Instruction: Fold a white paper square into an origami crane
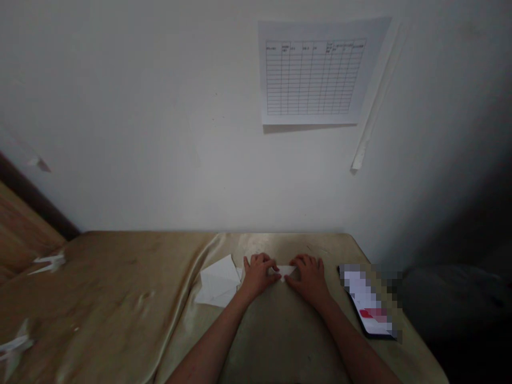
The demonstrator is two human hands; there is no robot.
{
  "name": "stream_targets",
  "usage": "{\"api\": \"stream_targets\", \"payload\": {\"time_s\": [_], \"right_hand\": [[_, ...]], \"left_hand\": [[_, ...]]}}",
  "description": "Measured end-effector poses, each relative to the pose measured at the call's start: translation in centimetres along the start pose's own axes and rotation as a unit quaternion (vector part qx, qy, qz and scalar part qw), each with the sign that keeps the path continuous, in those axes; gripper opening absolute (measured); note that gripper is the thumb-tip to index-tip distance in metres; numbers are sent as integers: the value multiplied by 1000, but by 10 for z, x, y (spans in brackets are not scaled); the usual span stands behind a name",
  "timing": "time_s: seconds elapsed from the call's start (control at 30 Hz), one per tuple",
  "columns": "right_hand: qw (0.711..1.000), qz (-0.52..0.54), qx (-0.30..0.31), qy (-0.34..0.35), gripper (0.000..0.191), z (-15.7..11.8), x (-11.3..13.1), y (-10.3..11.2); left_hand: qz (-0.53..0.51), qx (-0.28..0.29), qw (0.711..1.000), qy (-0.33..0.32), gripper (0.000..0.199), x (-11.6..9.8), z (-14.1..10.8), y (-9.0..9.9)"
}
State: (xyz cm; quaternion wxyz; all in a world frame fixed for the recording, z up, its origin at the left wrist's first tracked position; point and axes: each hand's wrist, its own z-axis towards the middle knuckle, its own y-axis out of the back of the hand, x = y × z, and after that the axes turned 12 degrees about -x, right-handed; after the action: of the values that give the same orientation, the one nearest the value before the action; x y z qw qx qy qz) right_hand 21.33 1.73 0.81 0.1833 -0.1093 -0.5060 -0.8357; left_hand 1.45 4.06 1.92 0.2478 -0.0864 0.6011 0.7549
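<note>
Between my two hands lies a small piece of folded white paper (285, 271), low on the cloth-covered table, with a point toward me. My left hand (259, 273) grips its left side, thumb and forefinger closed on it. On the right side my right hand (310, 276) pinches the same paper in the same way. Parts of the paper are hidden under the fingers. Just left of my left hand, some white paper sheets (219, 282) with crease lines lie overlapping on the cloth.
A phone (370, 304) with a lit, partly blurred screen lies at the table's right edge. Folded white paper shapes (50, 262) rest at the far left. The brownish cloth (120, 298) has a raised wrinkle. A printed table sheet (316, 74) hangs on the wall behind.
</note>
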Motion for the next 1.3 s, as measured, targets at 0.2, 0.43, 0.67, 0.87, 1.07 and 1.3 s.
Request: {"api": "stream_targets", "payload": {"time_s": [0.2,0.43,0.67,0.87,1.07,1.3], "right_hand": [[1000,0,-6,-27,21,3,-2,-3],[998,-21,-23,-49,16,7,-9,-9],[998,-38,-17,-50,18,9,-13,-10],[998,-50,-18,-41,21,8,-12,-10],[998,-51,-24,-18,24,6,-13,-10],[1000,1,-21,17,21,7,-11,-7]], "left_hand": [[-3,5,1000,4,23,0,0,0],[-7,-6,1000,12,22,-3,0,2],[-9,-8,1000,10,21,-3,0,2],[-7,-6,1000,9,21,-5,-1,5],[-10,-15,1000,6,14,-4,-1,5],[-11,-30,999,-10,14,5,2,3]]}}
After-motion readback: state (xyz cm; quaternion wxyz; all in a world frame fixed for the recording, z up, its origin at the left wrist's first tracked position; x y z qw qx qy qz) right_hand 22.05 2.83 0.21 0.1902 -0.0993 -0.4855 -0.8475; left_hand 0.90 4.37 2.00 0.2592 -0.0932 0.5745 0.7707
